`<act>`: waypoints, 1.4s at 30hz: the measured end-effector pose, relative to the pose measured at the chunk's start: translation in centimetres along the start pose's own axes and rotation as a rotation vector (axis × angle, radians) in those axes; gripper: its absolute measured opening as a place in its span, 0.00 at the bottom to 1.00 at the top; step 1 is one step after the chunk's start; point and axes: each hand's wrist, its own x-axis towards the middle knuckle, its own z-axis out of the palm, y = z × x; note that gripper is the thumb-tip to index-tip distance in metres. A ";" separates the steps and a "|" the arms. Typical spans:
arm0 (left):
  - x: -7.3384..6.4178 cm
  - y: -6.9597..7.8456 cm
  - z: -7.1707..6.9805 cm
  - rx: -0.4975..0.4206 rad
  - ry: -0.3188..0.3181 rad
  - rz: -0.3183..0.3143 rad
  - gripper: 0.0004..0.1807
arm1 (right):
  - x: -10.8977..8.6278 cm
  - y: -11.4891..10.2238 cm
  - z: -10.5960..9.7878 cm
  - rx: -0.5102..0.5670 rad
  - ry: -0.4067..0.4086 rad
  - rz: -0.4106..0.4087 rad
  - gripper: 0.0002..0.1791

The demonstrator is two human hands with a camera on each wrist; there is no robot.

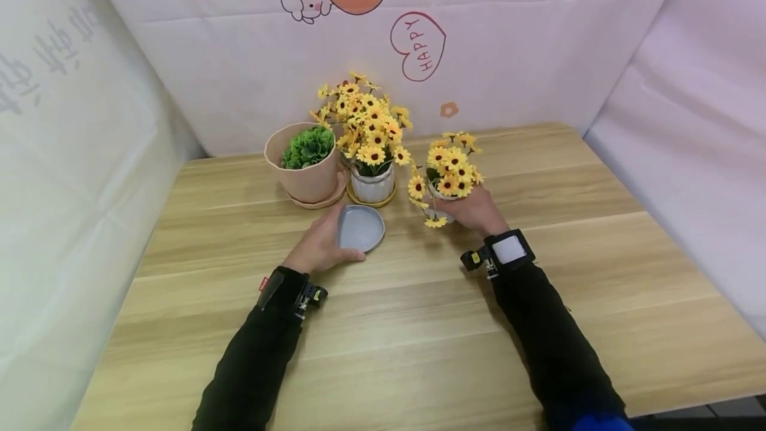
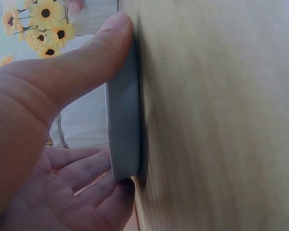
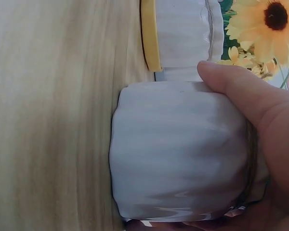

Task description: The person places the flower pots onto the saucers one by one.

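A grey-blue saucer (image 1: 362, 228) lies on the wooden table, its left side held by my left hand (image 1: 323, 243). In the left wrist view, the thumb (image 2: 116, 36) is at one end of the saucer's rim (image 2: 123, 115) and the fingers are at the other. My right hand (image 1: 473, 210) grips a small white ribbed flowerpot (image 3: 178, 151) with yellow daisies (image 1: 451, 165) in it. Its thumb lies along the pot's upper side in the right wrist view, and the fingers are mostly hidden behind it.
Behind the saucer stands a white pot (image 1: 373, 186) of taller yellow daisies on a yellow saucer (image 1: 372, 203). Left of it, a pink pot (image 1: 305, 178) holds a green plant (image 1: 308, 147). A printed white cloth (image 1: 239, 52) hangs along the table's back edge.
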 end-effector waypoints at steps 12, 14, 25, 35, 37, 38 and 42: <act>0.2 0.0 0.2 -0.008 -0.012 -0.001 0.67 | -0.5 -0.6 -0.4 -0.147 -0.053 -0.047 0.49; 0.2 0.1 0.1 -0.005 -0.014 -0.001 0.67 | -0.5 -0.8 -0.4 -0.155 -0.070 -0.046 0.50; 0.2 0.1 -0.1 0.001 -0.021 -0.005 0.67 | -0.6 -0.9 -0.4 -0.099 -0.125 -0.094 0.45; 0.2 0.0 -0.2 -0.015 -0.016 0.003 0.67 | -0.4 -1.0 -0.4 -0.102 -0.153 -0.122 0.50; 0.2 -0.1 -0.2 -0.016 -0.012 0.004 0.66 | -0.4 -0.9 -0.4 -0.087 -0.170 -0.126 0.50; 0.2 -0.1 -0.1 -0.014 -0.010 0.007 0.66 | -0.3 -0.9 -0.5 -0.070 -0.181 -0.125 0.51; 0.0 -0.2 -0.1 -0.007 -0.005 0.012 0.67 | -0.4 -0.7 -0.6 -0.028 -0.232 -0.134 0.51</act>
